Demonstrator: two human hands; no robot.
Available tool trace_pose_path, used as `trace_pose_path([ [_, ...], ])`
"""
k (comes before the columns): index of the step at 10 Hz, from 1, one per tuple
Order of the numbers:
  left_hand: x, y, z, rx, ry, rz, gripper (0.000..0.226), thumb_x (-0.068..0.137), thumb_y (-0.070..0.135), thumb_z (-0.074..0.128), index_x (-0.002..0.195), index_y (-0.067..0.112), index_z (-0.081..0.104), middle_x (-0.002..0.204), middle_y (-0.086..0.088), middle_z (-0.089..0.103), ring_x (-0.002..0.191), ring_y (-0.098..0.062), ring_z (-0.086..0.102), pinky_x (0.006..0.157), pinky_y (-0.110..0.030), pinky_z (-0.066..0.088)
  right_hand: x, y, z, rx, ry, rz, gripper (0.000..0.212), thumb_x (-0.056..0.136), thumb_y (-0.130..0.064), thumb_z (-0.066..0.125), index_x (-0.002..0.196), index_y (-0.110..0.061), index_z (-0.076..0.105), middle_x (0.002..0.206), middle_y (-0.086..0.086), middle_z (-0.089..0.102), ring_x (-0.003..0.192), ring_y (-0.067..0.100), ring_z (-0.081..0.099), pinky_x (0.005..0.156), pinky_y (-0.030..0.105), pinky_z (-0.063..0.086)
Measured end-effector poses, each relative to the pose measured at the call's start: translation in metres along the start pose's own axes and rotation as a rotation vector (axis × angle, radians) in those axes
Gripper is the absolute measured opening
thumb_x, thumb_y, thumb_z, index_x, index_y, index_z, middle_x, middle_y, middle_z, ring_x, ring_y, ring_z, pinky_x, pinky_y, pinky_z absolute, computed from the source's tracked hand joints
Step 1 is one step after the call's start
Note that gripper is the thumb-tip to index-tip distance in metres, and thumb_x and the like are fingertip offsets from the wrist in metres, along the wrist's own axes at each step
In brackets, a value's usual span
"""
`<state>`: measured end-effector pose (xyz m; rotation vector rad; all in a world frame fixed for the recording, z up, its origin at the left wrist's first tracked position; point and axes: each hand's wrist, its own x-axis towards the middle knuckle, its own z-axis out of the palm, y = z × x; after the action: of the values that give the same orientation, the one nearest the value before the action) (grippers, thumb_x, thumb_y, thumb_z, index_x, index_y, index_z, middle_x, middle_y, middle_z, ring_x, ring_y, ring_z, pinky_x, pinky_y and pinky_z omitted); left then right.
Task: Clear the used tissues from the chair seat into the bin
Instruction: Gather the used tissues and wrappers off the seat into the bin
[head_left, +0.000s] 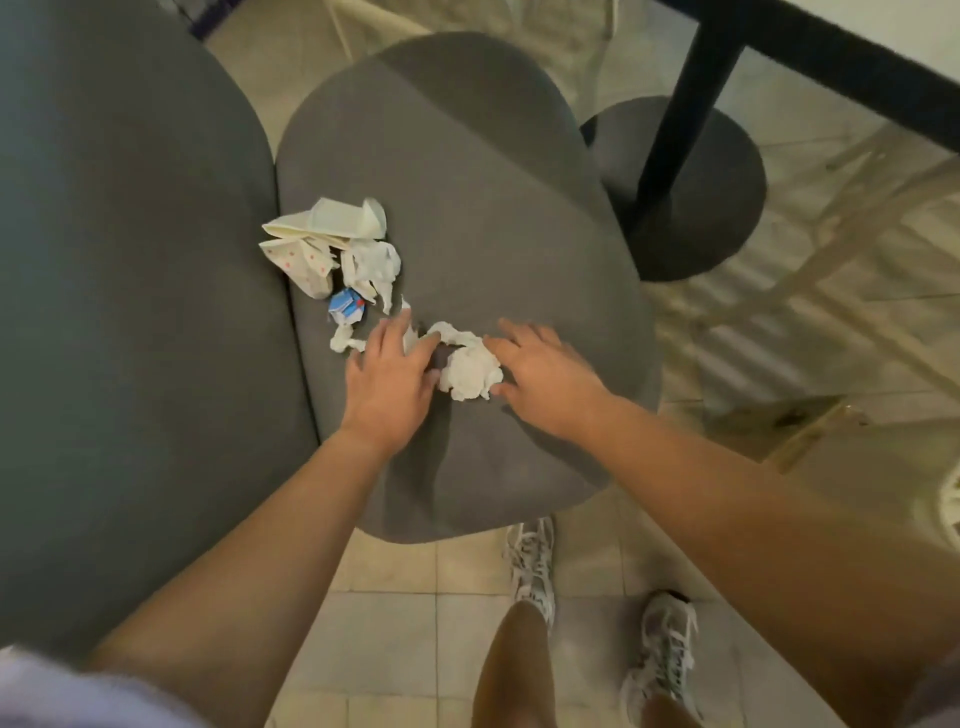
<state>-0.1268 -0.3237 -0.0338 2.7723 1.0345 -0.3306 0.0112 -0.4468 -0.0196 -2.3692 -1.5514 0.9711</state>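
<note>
- Your left hand (390, 375) lies palm down on the chair seat (493, 218), fingers (387, 332) loosely spread over a twisted tissue strip (347, 340) running left to right.
- Your right hand (545, 379) — fingers straight, relaxed — touches the crumpled tissue ball (470, 371) between both hands.
- Farther back lie more tissues (371, 265), folded napkins (332, 221) and a small blue packet (345, 306) — its print is unreadable.

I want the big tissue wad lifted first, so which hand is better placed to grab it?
The right hand, probably. Its fingers already touch the wad from the side. The left hand lies over a thinner twisted tissue beside it.
</note>
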Motion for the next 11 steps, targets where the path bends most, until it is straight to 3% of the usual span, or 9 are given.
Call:
trace_pose_path([
  [2,0.032,-0.046,0.025,-0.035,-0.066,-0.109,0.047,0.094,0.047,0.038,0.139,0.037,0.031,0.155,-0.010,0.007,0.141,-0.039,0.004,0.103,-0.067,0.021,0.066,-0.014,0.026,0.063,-0.142,-0.112,0.066,0.092,-0.011,0.053,0.147,-0.018,0.018,0.159,0.004,0.000,0.146,0.027,-0.001,0.118,0.048,0.016],
  [3,0.045,-0.058,0.036,-0.115,-0.091,-0.143,0.044,0.094,0.044,0.040,0.137,0.035,0.037,0.153,-0.017,0.011,0.138,-0.043,0.010,0.105,-0.062,0.024,0.085,-0.014,0.035,0.018,-0.192,-0.175,0.063,0.094,-0.003,0.046,0.148,-0.015,0.015,0.159,0.004,-0.001,0.147,0.025,-0.003,0.120,0.043,0.013],
  [4,0.046,-0.060,0.043,-0.171,-0.045,-0.109,0.035,0.095,0.023,0.045,0.130,0.023,0.048,0.138,-0.022,0.032,0.120,-0.043,0.030,0.099,-0.055,0.037,0.094,-0.013,0.040,-0.038,-0.124,-0.233,0.055,0.093,0.000,0.045,0.144,-0.011,0.028,0.154,0.009,0.023,0.143,0.028,0.015,0.114,0.039,0.028],
  [5,0.043,-0.055,0.042,-0.236,-0.005,-0.087,0.031,0.094,0.014,0.046,0.123,0.020,0.054,0.127,-0.017,0.038,0.114,-0.035,0.033,0.094,-0.043,0.038,0.093,-0.014,0.038,-0.082,-0.017,-0.253,0.036,0.085,0.005,0.050,0.119,-0.005,0.053,0.121,0.011,0.051,0.117,0.028,0.039,0.090,0.042,0.045],
  [6,0.041,-0.053,0.039,-0.253,-0.038,-0.062,0.031,0.093,0.009,0.046,0.122,0.017,0.056,0.126,-0.018,0.041,0.114,-0.033,0.035,0.092,-0.040,0.038,0.089,-0.013,0.035,-0.099,-0.019,-0.220,0.022,0.085,0.005,0.053,0.105,-0.003,0.056,0.113,0.010,0.051,0.112,0.026,0.041,0.084,0.042,0.047],
  [8,0.030,-0.038,0.026,-0.427,-0.012,-0.039,0.004,0.091,0.015,0.048,0.092,0.015,0.052,0.104,-0.011,0.049,0.100,-0.033,0.051,0.085,-0.044,0.046,0.068,-0.004,0.023,-0.080,0.005,-0.165,0.017,0.085,-0.001,0.057,0.102,-0.004,0.056,0.112,0.009,0.050,0.111,0.024,0.040,0.087,0.041,0.047],
  [9,0.022,-0.036,0.027,-0.412,-0.027,-0.022,0.020,0.089,-0.001,0.049,0.099,0.007,0.064,0.107,-0.018,0.050,0.099,-0.031,0.049,0.084,-0.032,0.042,0.050,0.002,0.015,-0.081,0.058,-0.149,0.015,0.087,-0.002,0.054,0.101,-0.006,0.056,0.110,0.008,0.051,0.110,0.025,0.042,0.084,0.039,0.049],
  [10,0.012,-0.023,0.021,-0.489,0.100,0.044,0.024,0.084,-0.013,0.049,0.094,0.003,0.065,0.099,-0.014,0.047,0.095,-0.028,0.049,0.082,-0.024,0.040,0.028,0.011,0.006,-0.071,0.091,-0.121,0.014,0.087,-0.003,0.054,0.101,-0.005,0.057,0.110,0.008,0.051,0.111,0.024,0.042,0.083,0.038,0.048],
  [11,0.009,0.000,0.006,-0.595,0.163,0.070,0.021,0.083,-0.014,0.048,0.091,0.000,0.061,0.098,-0.006,0.042,0.094,-0.019,0.047,0.080,-0.003,0.031,0.003,0.023,-0.004,-0.061,0.125,-0.085,0.015,0.087,-0.005,0.055,0.102,-0.004,0.057,0.112,0.009,0.052,0.111,0.024,0.042,0.086,0.038,0.048],
])
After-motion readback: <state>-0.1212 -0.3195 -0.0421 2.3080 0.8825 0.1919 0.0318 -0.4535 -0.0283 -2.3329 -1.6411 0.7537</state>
